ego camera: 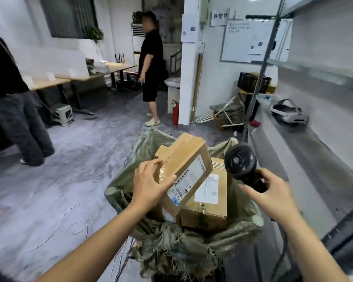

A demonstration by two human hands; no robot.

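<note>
Grey warehouse floor with one green sack holding two boxes. Left hand grips a third, labelled parcel above them; right hand holds one scanner.

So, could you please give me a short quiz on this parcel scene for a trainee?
1. Multiple choice: what does the right hand hold? A) a scanner B) a tape roll C) a knife
2. True or false: the box in the left hand lies flat on the floor beside the sack.
3. Fill in: on the shelf at the right lies a white ____.

Key
1. A.
2. False: the left hand holds it tilted above the sack, label up.
3. headset.
</note>
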